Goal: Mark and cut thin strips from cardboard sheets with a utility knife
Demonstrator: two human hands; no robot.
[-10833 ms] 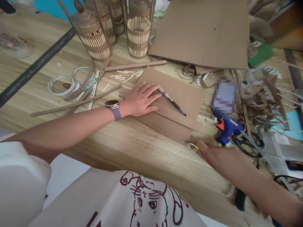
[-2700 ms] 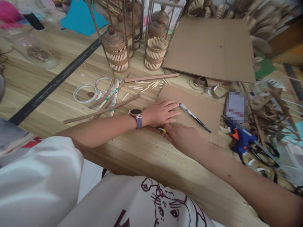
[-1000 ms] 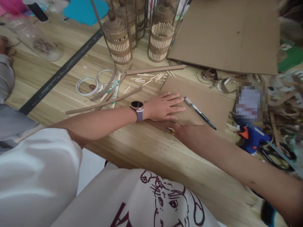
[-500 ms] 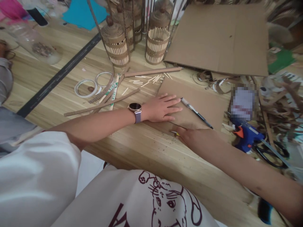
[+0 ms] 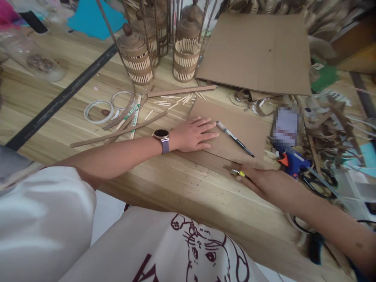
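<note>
My left hand (image 5: 195, 135) lies flat with its fingers spread on a brown cardboard sheet (image 5: 246, 117), and a watch is on its wrist. A black and clear pen (image 5: 235, 140) rests on the sheet, just right of those fingertips. My right hand (image 5: 254, 176) is closed on a small yellow and black tool (image 5: 242, 174) with a metal tip, near the sheet's front right part. A narrow cardboard strip (image 5: 207, 159) runs along the sheet's front edge, between the two hands.
Behind the sheet stand lantern-like stick cylinders (image 5: 186, 58) and a larger cardboard piece (image 5: 258, 51). Tape rings (image 5: 99, 112), strips and small sticks (image 5: 163, 103) lie at left and behind. A blue glue gun (image 5: 293, 161), scissors and cardboard scraps lie to the right.
My right hand has moved right, away from my left hand, and more of the yellow tool shows. The view has shifted a little to the right; my left hand still presses the sheet.
</note>
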